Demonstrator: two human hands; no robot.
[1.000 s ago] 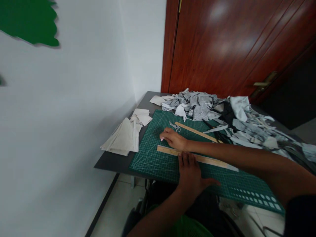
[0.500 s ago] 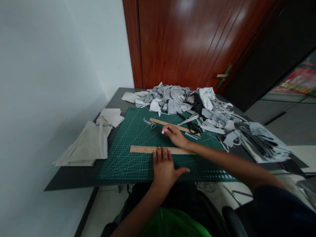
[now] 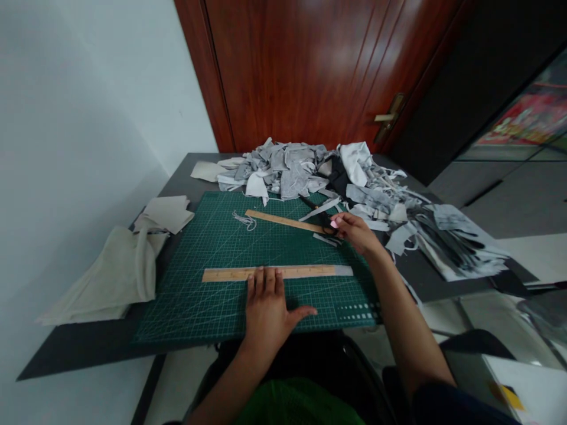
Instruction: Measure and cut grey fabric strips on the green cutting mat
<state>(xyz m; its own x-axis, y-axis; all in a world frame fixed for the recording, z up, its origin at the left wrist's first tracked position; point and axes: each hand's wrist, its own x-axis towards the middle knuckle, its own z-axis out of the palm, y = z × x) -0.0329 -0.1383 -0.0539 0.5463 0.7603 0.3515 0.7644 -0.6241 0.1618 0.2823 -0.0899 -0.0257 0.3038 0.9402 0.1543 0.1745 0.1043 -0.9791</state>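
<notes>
My left hand (image 3: 266, 307) lies flat, fingers stretched over a wooden ruler (image 3: 310, 271), thumb out to the right on the green cutting mat (image 3: 212, 313). A pale strip of cloth (image 3: 344, 270) shows past the ruler's right end, partly covered by it. My right hand (image 3: 357, 232) is closed in a pinch on a small pink piece (image 3: 333, 224) that looks like tailor's chalk. Black scissors (image 3: 326, 219) lie close behind that pinch, partly hidden; whether the hand touches them I cannot tell. A second wooden ruler (image 3: 279, 219) lies slanted on the mat.
Grey and white cloth scraps (image 3: 296, 171) are heaped along the table's back. Folded pale cloth (image 3: 106, 271) sits at the left edge, stacked grey cloth (image 3: 460, 242) at the right. Loose threads (image 3: 245, 221) lie on the mat. A wooden door (image 3: 292, 71) stands behind the table.
My right hand has moved right, away from above the front ruler toward the scissors, still pinching the pink piece. My left hand stays flat on the ruler. The view has shifted slightly.
</notes>
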